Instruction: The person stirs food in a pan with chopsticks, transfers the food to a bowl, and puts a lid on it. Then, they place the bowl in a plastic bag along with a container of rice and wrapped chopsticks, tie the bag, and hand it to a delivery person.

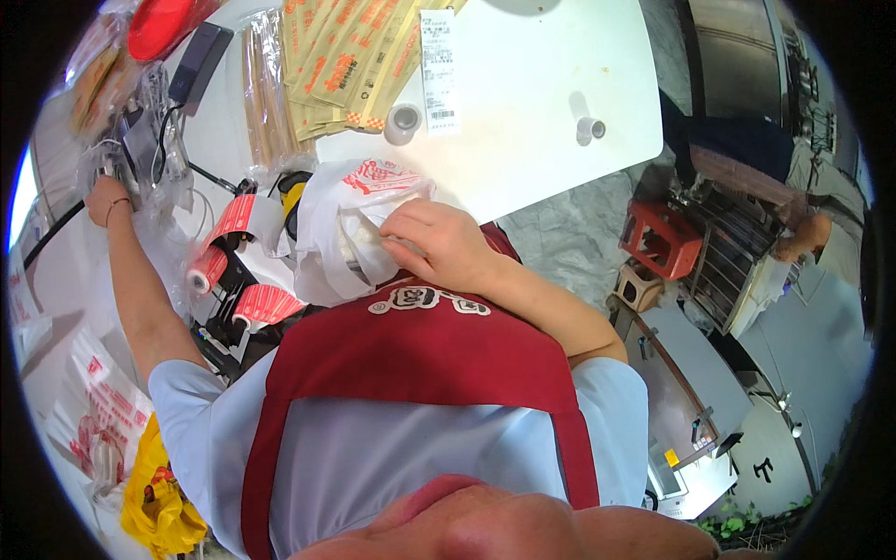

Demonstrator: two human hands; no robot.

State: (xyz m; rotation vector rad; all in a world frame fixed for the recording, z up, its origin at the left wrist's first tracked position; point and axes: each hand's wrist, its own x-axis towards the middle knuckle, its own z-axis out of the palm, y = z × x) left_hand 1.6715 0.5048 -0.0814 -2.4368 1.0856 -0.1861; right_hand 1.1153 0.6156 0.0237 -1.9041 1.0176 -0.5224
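Note:
A white plastic carrier bag (322,238) with red print stands before me at the table's near edge. My right hand (441,238) lies against its right side, fingers bent and thumb a little apart; whether they grip the plastic is not clear. Something pale shows through the bag's opening. Far out to the left, my left hand (108,199) reaches among crumpled clear plastic bags (157,203). Its fingertips are at a small shiny object (106,168), partly hidden by plastic, and I cannot tell if they hold it.
Paper chopstick sleeves (343,77), wrapped wooden chopsticks (266,91) and a printed receipt (439,77) lie on the white table (532,63). Red-striped label rolls (266,304) sit left of the bag. A yellow plastic bag (157,500) is at lower left. Another person's arm (805,238) is at right.

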